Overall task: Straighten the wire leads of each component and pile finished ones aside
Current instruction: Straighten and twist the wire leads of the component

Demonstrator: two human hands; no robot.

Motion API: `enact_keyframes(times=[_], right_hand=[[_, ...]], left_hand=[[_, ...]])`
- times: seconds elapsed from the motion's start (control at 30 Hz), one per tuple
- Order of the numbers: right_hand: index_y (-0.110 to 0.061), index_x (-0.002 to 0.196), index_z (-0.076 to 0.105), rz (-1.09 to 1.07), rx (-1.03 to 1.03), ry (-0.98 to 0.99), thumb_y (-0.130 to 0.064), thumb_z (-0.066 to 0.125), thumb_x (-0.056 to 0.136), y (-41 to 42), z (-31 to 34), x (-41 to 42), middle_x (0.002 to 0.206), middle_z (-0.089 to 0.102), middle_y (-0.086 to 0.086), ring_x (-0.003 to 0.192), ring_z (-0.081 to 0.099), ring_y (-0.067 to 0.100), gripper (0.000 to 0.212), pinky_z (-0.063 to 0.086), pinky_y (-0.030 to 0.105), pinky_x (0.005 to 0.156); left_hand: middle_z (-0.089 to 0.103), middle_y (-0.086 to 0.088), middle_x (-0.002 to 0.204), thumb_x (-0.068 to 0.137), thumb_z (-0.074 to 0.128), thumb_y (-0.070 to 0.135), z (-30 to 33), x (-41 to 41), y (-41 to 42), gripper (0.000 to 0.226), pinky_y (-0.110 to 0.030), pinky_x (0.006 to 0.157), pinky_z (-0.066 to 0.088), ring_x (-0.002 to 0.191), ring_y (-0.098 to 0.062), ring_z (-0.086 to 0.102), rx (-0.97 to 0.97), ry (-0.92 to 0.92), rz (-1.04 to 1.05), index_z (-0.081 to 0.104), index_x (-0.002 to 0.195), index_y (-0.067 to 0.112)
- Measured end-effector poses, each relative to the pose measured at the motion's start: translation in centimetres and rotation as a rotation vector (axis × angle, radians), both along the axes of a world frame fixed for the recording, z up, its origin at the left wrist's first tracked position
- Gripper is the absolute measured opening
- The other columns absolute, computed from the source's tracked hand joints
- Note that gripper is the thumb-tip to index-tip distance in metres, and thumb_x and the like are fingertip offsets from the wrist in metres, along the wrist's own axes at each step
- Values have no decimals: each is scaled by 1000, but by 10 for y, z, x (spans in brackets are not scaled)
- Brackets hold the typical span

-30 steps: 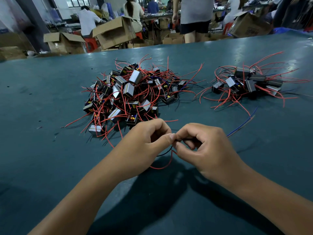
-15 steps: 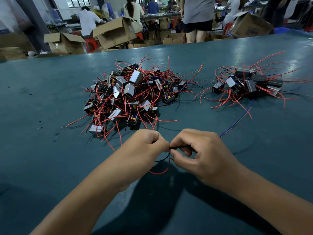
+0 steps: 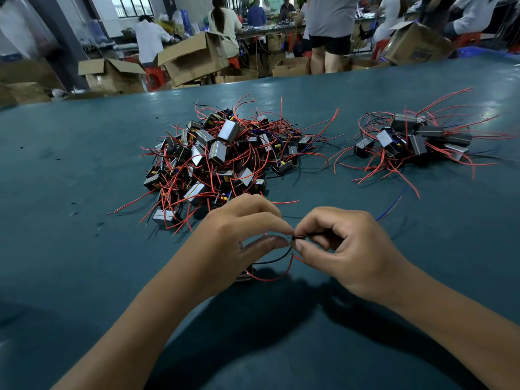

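Both hands meet low over the green table (image 3: 70, 249). The left hand (image 3: 239, 235) and right hand (image 3: 346, 249) each pinch a black wire (image 3: 305, 235) between thumb and finger. The big pile (image 3: 222, 156) sits behind them, the small pile (image 3: 416, 139) far right

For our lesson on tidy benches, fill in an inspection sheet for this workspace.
Surface: teal table, small dark specks at left.
Job's things: large pile ahead; smaller pile to the right.
Clutter: loose blue wire.
Grips: left hand and right hand pinch a black lead between them.
Cables: red lead loops under the hands.
Surroundings: cardboard boxes, people at benches.
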State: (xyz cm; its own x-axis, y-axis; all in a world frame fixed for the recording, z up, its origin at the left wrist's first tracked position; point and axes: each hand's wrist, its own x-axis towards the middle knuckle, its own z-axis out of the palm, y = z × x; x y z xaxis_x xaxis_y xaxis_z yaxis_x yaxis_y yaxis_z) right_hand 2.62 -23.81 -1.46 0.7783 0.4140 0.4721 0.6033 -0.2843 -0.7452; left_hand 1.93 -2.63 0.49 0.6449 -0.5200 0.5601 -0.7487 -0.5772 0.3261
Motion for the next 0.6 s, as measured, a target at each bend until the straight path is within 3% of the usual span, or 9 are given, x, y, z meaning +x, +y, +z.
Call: enact_keyframes(times=[0.17,0.3,0.43,0.6], right_hand=[[-25,76,64,37,-5,5,-18,71,81,-1,-1,-1,55,42,-17,49,36,2,11,29,11,51],[-21,78,65,23,-27,-59,-13,71,80,0,-2,-1,58,43,-16,52,39,2,10,28,8,54],[-13,83,69,-39,-182,-244,-13,69,82,0,1,-3,67,42,-21,59,41,-4,1,31,12,59],[-11,87,72,-55,-238,-333,-12,69,82,1,2,-3,73,43,-20,65,38,-2,7,33,14,61]], left_hand=[[63,0,94,94,69,19,-1,4,1,11,-29,76,46,87,-20,57,67,-116,-31,76,94,10],[61,-1,94,96,64,21,1,3,-3,15,-24,78,44,87,-17,54,104,-80,-34,72,95,8],[52,9,87,99,55,29,2,-7,-9,17,-13,73,36,80,-2,47,23,233,2,62,91,16],[43,13,59,99,59,27,4,-11,-10,23,-17,49,28,52,-3,33,-224,723,48,60,80,13]])
